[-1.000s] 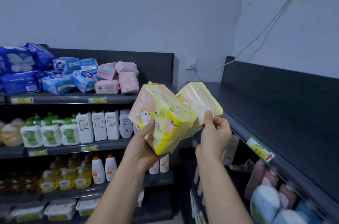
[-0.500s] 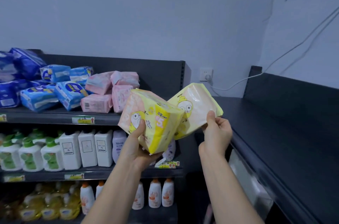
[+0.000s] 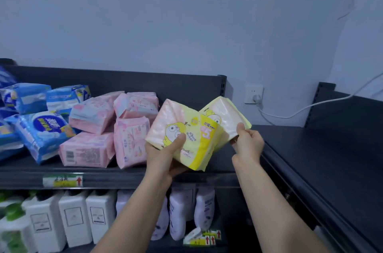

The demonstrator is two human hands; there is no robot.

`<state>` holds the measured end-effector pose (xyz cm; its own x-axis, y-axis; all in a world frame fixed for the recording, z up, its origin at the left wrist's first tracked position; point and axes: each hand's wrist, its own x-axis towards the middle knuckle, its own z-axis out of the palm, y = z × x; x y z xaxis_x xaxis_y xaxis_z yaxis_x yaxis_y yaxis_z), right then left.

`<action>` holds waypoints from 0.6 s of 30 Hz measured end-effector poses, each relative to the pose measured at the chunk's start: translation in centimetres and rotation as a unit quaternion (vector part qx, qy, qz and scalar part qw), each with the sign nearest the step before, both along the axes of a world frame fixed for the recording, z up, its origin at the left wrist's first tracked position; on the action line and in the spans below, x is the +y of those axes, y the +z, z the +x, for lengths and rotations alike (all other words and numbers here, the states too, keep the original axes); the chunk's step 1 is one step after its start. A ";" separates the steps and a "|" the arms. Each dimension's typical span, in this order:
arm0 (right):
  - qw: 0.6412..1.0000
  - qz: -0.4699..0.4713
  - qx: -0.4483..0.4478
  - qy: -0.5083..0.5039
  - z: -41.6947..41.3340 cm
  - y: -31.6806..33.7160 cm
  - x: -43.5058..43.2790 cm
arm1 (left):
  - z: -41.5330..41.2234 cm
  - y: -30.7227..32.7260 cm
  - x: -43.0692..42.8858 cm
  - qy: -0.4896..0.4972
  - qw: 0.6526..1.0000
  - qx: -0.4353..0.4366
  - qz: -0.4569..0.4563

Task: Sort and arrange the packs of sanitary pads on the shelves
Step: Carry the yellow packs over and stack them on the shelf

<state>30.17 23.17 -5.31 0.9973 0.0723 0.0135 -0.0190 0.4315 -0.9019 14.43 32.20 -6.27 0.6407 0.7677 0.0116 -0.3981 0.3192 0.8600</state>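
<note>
Yellow packs (image 3: 192, 126) higher than before, level with the top shelf (image 3: 124, 178).

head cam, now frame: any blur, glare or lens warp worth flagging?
Head view: dim, flat, bluish light; soft throughout, print on the yellow pack in the left hand barely legible; faint sheen on the second yellow pack pinched by the right hand; wide-angle warp tilts the wall corner; white bottles below look soft.

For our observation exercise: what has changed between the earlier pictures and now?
The left hand with its yellow pack and the right hand with the second yellow pack moved left toward the top shelf, beside the pink packs. Neither let go. Pink and blue packs stayed put.
</note>
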 end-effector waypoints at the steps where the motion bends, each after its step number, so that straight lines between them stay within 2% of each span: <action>1: 1.000 -0.008 0.015 0.010 0.9 -0.4 0.9 | 0.9 -0.1 0.8 -0.001 1.000 0.008 0.001; 8: 0.988 0.020 0.106 0.110 7.1 -0.8 5.6 | 5.9 -0.3 5.2 0.035 0.998 0.041 -0.021; 13: 0.975 -0.042 0.147 0.162 11.1 -1.5 8.0 | 8.3 0.6 6.8 0.046 0.998 0.033 -0.037; 18: 0.952 -0.128 0.148 0.234 13.1 -1.6 8.0 | 10.3 1.2 8.2 0.037 0.993 0.048 -0.101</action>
